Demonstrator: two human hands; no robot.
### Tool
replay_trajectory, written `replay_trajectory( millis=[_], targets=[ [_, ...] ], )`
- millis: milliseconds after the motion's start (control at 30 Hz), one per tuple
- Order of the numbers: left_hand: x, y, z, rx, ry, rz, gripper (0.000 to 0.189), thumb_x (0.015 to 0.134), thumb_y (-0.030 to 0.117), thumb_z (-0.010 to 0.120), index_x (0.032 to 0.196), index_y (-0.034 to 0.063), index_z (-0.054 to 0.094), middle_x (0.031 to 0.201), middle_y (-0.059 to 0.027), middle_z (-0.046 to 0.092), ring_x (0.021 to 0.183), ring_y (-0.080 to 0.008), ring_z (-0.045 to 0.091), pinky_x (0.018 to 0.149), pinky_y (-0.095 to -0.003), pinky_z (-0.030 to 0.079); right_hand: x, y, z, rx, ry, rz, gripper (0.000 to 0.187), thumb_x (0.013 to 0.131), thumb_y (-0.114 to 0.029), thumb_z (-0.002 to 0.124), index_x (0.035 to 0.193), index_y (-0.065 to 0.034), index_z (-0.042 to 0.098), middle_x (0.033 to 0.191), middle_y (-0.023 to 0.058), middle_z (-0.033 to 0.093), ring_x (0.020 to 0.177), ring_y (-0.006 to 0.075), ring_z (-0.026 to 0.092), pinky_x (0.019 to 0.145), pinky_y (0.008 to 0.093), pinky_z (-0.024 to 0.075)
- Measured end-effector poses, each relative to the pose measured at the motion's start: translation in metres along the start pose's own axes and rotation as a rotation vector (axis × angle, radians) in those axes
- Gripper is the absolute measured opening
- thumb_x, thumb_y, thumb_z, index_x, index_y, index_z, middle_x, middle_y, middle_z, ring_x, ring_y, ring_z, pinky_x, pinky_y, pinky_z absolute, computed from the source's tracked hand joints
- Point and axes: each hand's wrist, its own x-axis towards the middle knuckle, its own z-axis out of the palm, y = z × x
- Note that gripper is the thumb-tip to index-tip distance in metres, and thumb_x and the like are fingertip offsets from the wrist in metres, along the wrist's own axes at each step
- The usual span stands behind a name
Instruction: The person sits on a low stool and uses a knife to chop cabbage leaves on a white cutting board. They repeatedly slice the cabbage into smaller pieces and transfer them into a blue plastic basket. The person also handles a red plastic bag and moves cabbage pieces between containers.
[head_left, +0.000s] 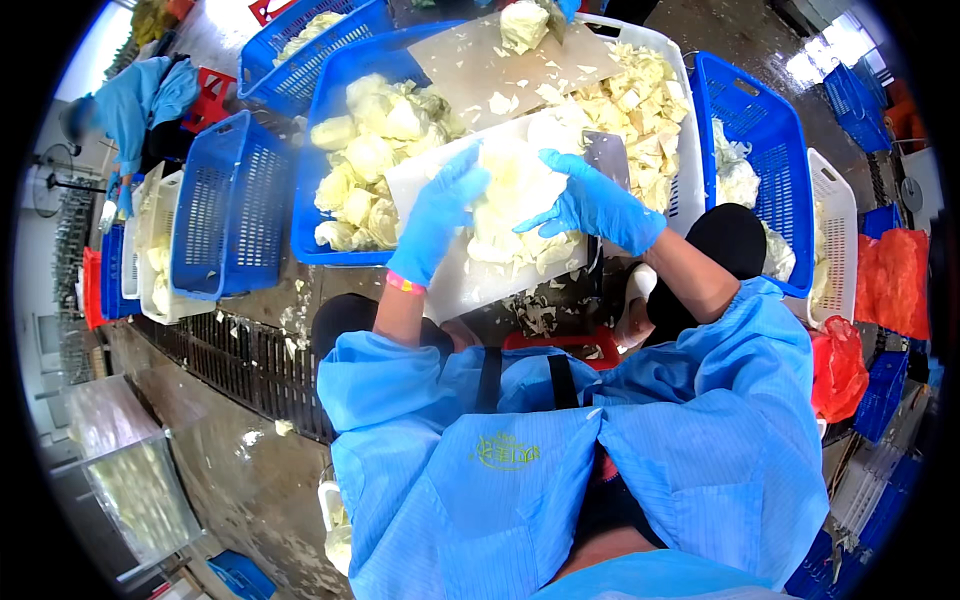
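Observation:
Cut pale cabbage leaves (517, 202) lie heaped on a white cutting board (457, 289), which slants in front of me. My left hand (442, 214), in a blue glove, is at the heap's left side, blurred; its grip on the leaves is unclear. On the right side my right hand (592, 202), gloved too, has its fingers spread against the leaves. A broad cleaver blade (609, 156) shows just beyond that hand, partly covered. Whole cabbage heads (371, 157) fill a blue crate (306, 225) under the board's left end.
Chopped cabbage (649, 112) fills a white crate (686, 176) at the right. Across from me, another gloved hand is by a cabbage (523, 27) on a second board (450, 60). Blue crates (232, 202) stand at both sides. Scraps litter the floor grate (247, 360).

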Motion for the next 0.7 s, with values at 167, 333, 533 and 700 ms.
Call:
replay_trajectory(
  millis=[167, 333, 533, 700],
  targets=[
    [-0.006, 0.003, 0.003, -0.134, -0.218, 0.178, 0.069, 0.084, 0.0, 0.071, 0.146, -0.0032, 0.041, 0.14, -0.0078, 0.053, 0.123, -0.0175, 0.054, 0.101, -0.0314, 0.047, 0.001, 0.006, -0.005, -0.194, 0.083, -0.082, 0.056, 0.099, -0.029, 0.055, 0.143, 0.0022, 0.041, 0.129, 0.0161, 0.06, 0.106, 0.0255, 0.068, 0.079, 0.0343, 0.063],
    [-0.011, 0.006, 0.004, 0.023, -0.233, 0.278, 0.075, 0.079, -0.004, 0.073, 0.146, -0.0043, 0.04, 0.148, -0.0109, 0.046, 0.129, -0.0181, 0.049, 0.107, -0.0323, 0.043, -0.004, 0.006, 0.013, -0.476, 0.155, -0.192, 0.059, 0.094, -0.025, 0.063, 0.143, 0.0006, 0.042, 0.127, 0.0133, 0.058, 0.109, 0.0198, 0.063, 0.085, 0.037, 0.0601],
    [-0.018, 0.015, 0.004, 0.092, -0.242, 0.434, 0.065, 0.08, -0.002, 0.072, 0.141, -0.0053, 0.048, 0.141, -0.01, 0.054, 0.123, -0.0145, 0.053, 0.105, -0.0297, 0.043, -0.006, 0.007, -0.007, -0.26, -0.054, -0.165, 0.06, 0.094, -0.016, 0.06, 0.147, -0.0004, 0.037, 0.131, 0.0122, 0.057, 0.115, 0.0193, 0.061, 0.091, 0.0394, 0.0572],
    [-0.017, 0.014, -0.002, 0.12, -0.223, 0.34, 0.062, 0.08, -0.003, 0.069, 0.139, -0.006, 0.05, 0.136, -0.0097, 0.058, 0.118, -0.0136, 0.057, 0.102, -0.0287, 0.045, -0.017, 0.011, 0.001, -0.39, -0.078, -0.224, 0.064, 0.093, -0.016, 0.058, 0.149, 0.0015, 0.032, 0.136, 0.0136, 0.052, 0.124, 0.0235, 0.055, 0.1, 0.044, 0.052]
  ],
)
